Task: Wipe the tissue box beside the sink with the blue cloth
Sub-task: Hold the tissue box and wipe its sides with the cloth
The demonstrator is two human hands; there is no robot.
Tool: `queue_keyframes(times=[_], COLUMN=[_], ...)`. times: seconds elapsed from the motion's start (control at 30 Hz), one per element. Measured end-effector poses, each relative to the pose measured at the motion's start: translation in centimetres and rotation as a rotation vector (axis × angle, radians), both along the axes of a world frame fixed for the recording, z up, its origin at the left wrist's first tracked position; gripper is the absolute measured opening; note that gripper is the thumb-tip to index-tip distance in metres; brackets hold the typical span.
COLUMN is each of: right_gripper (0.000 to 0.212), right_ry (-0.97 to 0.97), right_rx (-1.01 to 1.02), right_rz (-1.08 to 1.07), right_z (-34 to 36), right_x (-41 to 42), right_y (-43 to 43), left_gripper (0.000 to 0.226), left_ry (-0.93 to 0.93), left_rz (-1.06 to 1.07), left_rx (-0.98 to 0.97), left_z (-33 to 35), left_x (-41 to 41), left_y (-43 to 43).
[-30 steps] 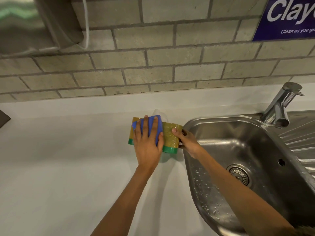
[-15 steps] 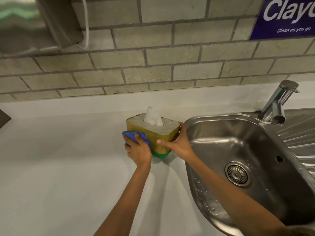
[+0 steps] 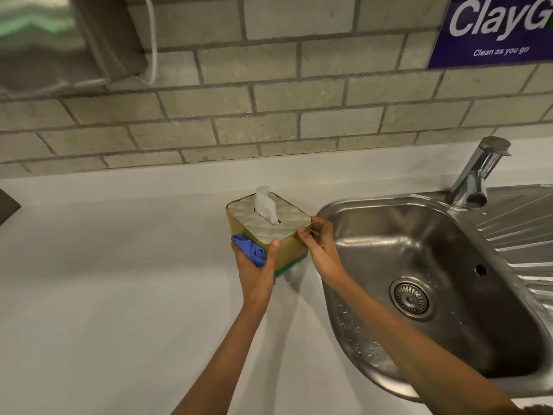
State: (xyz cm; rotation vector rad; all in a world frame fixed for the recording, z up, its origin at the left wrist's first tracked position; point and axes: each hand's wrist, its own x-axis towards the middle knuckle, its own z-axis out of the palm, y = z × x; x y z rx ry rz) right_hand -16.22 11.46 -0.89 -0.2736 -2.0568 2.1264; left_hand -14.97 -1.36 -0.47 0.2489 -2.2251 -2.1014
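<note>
Since a second ago the blue cloth [image 3: 250, 250] has come off the top of the tissue box [image 3: 270, 227] and down to its near left corner, and the box now stands with its quilted white top and the tissue [image 3: 264, 205] poking from the slot in full view. The left hand [image 3: 256, 266] is closed around the bunched cloth, pressing it to the box's gold side, thumb tip resting on the top edge. The right hand [image 3: 321, 248] is partly curled, fingertips pinching the box's right corner at the top. The box sits at the centre of the frame on the white counter [image 3: 119, 295], just beside the left rim of the steel sink [image 3: 335, 211]. Water drops speckle the basin around the drain [image 3: 411, 298]. A chrome tap [image 3: 478, 175] stands at the right, and a purple sign [image 3: 493, 28] hangs on the brick-tile wall [image 3: 269, 115] at the upper right.
</note>
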Motion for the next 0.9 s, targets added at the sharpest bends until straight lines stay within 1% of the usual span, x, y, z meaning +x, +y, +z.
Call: queue_keyframes(times=[0.13,0.3,0.4,0.5,0.57,0.73,0.8,0.9], right_gripper=[0.042,0.053,0.05,0.046,0.046,0.052,0.052,0.045], right_ry=[0.005,-0.006,0.001,0.001,-0.007,0.027,0.028,0.019], right_rx=[-0.03,0.001,0.004,0.033,0.042,0.05,0.045,0.019], right_rz=[-0.001,0.001,0.01,0.047,0.081,0.164,0.172,0.188], right_z=[0.3,0.0,-0.6,-0.8,-0.9,-1.0,-1.0,-0.9], right_x=[0.6,1.6,2.4,3.0,3.4,4.0,3.9,3.5], right_y=[-0.5,-1.6,-2.4,-3.1,-3.8,-6.0,-6.0,-5.5], left_gripper=[0.062,0.052,0.044,0.038,0.038,0.05,0.047,0.041], left_ry=[-0.073,-0.148,-0.181,-0.223,-0.231,-0.247,-0.262,-0.285], left_rz=[0.067,0.174,0.229,0.293,0.309,0.253,0.25,0.268], left_rx=[-0.054,-0.046,-0.042,0.027,0.073,0.1,0.086,0.021], left_z=[-0.1,-0.1,0.1,0.3,0.7,1.2,1.5,1.8], left_x=[-0.4,-0.9,-1.4,-2.1,-2.5,-2.5,-2.7,-3.2], left_y=[-0.5,-1.1,-1.4,-1.7,-1.8,-0.9,-0.9,-1.0])
